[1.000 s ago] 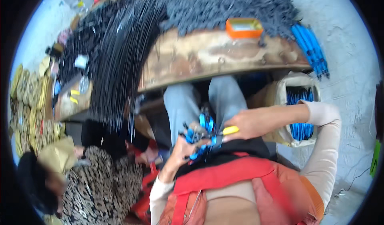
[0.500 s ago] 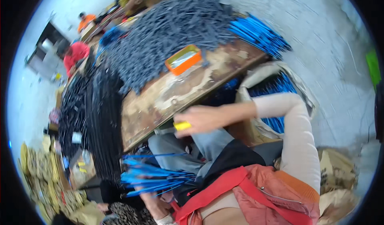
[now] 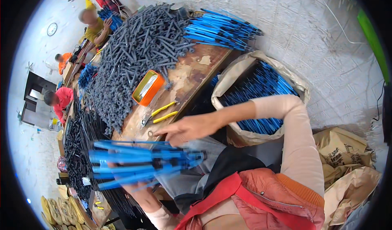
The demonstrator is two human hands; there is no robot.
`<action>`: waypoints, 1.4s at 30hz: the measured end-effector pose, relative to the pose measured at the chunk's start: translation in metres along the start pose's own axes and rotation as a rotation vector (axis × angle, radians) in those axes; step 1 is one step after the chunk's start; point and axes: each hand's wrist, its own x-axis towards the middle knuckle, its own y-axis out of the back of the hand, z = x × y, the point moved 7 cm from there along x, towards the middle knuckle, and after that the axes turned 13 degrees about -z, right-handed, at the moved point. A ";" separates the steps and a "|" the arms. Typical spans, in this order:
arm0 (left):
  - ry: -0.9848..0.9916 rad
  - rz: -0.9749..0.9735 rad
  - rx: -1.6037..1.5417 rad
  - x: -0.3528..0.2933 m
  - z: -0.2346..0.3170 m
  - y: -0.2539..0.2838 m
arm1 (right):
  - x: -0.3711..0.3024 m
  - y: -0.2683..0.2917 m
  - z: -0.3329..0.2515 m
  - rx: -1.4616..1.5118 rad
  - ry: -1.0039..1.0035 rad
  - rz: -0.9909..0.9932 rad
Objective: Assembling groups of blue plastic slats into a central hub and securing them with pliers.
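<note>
My left hand (image 3: 131, 186), partly hidden behind a bundle of thin blue rods (image 3: 143, 162) with black fittings, is wrapped round that bundle over my lap. The rods are smeared by motion. My right hand (image 3: 190, 128) holds nothing; its index finger stretches out to the left over the table's near edge, the other fingers loosely bent. Just beyond it on the wooden table (image 3: 196, 68) lies a pair of pliers (image 3: 157, 115) with yellow handles. A small ring (image 3: 150, 133) is by the fingertip.
Grey ribbed plastic pieces (image 3: 139, 46) heap up on the table behind an orange box (image 3: 148, 88). More blue rods (image 3: 222, 27) lie at its far end, and others fill a white sack (image 3: 261, 95) at right. Black strips (image 3: 79, 148) lie left. Other people (image 3: 61, 101) sit farther along.
My right hand has let go of the yellow-handled pliers, now on the table. The blue bundle has come up and to the left with my left hand. The view has turned.
</note>
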 end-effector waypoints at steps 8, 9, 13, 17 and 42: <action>0.068 -0.034 -0.560 0.126 -0.048 -0.102 | -0.127 0.048 -0.046 -0.216 -0.164 0.634; 0.069 -0.039 -0.565 0.127 -0.056 -0.103 | -0.147 0.063 -0.048 -0.227 -0.181 0.725; 0.310 -0.121 -0.264 0.080 -0.109 -0.099 | -0.222 0.147 -0.067 -0.469 -0.363 0.980; 0.597 -0.396 -0.454 0.031 -0.122 -0.146 | -0.290 0.240 -0.083 -1.071 -0.571 1.055; 0.028 -1.091 -1.455 0.014 0.109 -0.212 | -0.333 0.064 0.054 -0.950 -1.045 0.657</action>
